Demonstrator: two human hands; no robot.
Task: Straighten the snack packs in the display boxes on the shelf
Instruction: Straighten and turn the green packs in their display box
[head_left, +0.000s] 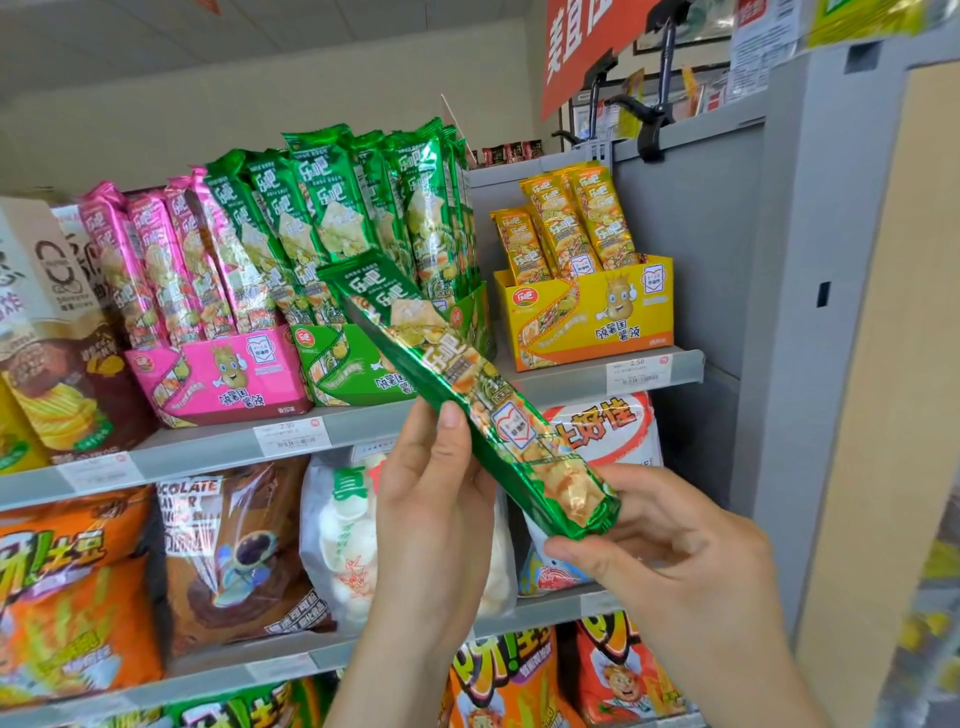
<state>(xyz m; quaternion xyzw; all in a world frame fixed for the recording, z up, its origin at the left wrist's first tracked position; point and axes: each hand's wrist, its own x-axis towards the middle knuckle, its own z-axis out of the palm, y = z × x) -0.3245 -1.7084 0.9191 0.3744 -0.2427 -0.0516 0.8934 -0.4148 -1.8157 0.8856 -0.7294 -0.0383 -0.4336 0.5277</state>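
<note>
A long green snack pack (457, 384) slants in front of the shelf, its top end up left and its bottom end down right. My left hand (431, 499) grips it near the middle from below, thumb on its left edge. My right hand (660, 545) pinches its lower crimped end. Behind it stands the green display box (353, 364) with several upright green packs (363, 208). Left of that is a pink display box (223, 379) with pink packs (156, 260). To the right a yellow display box (592, 317) holds yellow packs (566, 223).
The boxes stand on a grey shelf (561, 387) with price tags on its rim. Chip tubes (62, 353) stand at far left. Larger snack bags (234, 551) fill the shelves below. A grey upright panel (810, 312) bounds the shelf on the right, with a red sign (582, 47) above.
</note>
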